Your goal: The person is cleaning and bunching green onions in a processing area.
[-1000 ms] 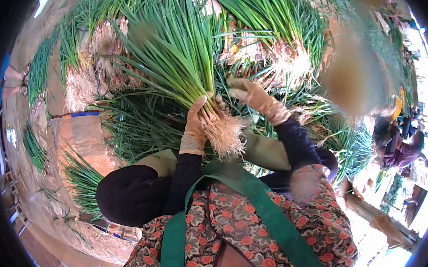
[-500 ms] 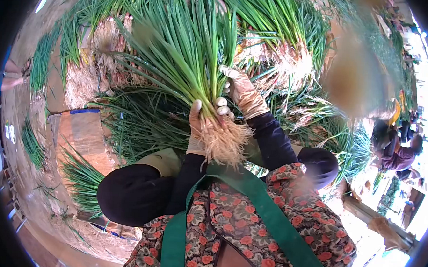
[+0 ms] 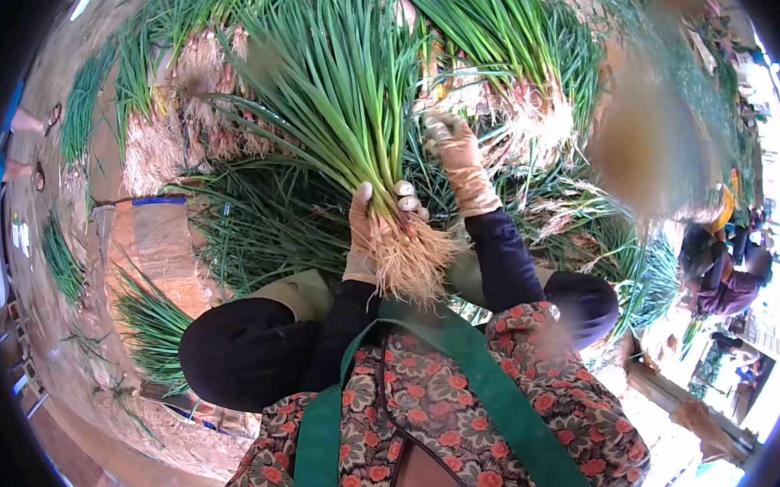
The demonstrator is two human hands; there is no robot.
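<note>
My gloved left hand (image 3: pixel 361 229) is wrapped around a thick bunch of green onions (image 3: pixel 354 118) just above its roots. The pale, stringy roots (image 3: pixel 414 261) hang toward my lap, and the long leaves fan away from me. To the right of the stalks, apart from them, is my gloved right hand (image 3: pixel 454 143). Its fingers are curled together; whatever they may hold is too small to make out. Beneath the held bunch lies a heap of loose green leaves (image 3: pixel 263 224).
Rooted bunches of onions (image 3: pixel 538 101) lie in a row beyond my hands. A brown sheet (image 3: pixel 156 244) lies at the left, with more onions (image 3: pixel 151 337) by my knee. One person's feet (image 3: pixel 38 146) show far left; another person (image 3: pixel 732 283) sits far right.
My right hand has moved away from the bunch, up and to the right, and its fingers have curled in. The left hand keeps its grip in the same place.
</note>
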